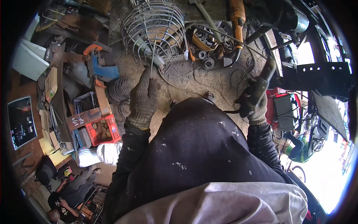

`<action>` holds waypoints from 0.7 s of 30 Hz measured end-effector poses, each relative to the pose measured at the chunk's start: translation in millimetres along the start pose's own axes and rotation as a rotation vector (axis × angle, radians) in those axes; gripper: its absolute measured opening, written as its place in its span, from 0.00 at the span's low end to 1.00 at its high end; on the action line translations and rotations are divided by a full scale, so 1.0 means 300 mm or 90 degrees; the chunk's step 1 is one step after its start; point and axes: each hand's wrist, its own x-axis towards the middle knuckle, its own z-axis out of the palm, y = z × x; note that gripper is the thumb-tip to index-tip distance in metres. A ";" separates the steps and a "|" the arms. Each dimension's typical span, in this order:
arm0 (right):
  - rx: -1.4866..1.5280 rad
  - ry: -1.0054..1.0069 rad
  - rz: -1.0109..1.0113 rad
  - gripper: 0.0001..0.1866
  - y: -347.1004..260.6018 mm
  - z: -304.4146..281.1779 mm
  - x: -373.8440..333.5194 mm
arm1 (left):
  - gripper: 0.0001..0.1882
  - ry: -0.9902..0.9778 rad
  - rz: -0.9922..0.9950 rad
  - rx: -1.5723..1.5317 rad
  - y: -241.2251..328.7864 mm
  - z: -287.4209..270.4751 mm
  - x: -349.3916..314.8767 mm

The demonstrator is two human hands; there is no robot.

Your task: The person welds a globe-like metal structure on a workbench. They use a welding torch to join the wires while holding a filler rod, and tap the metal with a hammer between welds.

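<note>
My left hand (143,99), in a dark knitted glove, closes on a thin metal rod (153,56) that points up across the near side of a dome-shaped cage (134,28) of bent metal bars. Whether the rod touches the cage I cannot tell. My right hand (255,100), in a glove with a dark palm, grips a black-handled welding electrode holder (267,70) upright. From its tip a long thin electrode (249,46) slants away to the upper left. The cage rests on the workshop floor in front of my knees.
Beyond my right hand lie an orange angle grinder (237,16), a hammer (209,20) and a basket of metal rings (204,39). A cable (175,86) crosses the floor. At left stand a blue cut-off machine (102,67), a wire coil (118,89) and a red crate (103,130). A person (71,194) sits lower left.
</note>
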 end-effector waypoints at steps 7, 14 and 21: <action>0.073 -0.078 0.102 0.37 0.115 0.000 0.031 | 0.23 0.005 0.003 0.091 0.008 -0.002 -0.008; -0.022 -0.127 0.073 0.38 0.149 0.006 0.051 | 0.22 -0.023 -0.050 0.101 0.003 0.021 -0.014; 0.107 -0.116 0.163 0.37 0.094 0.047 0.051 | 0.21 0.008 0.015 0.086 0.006 -0.004 -0.021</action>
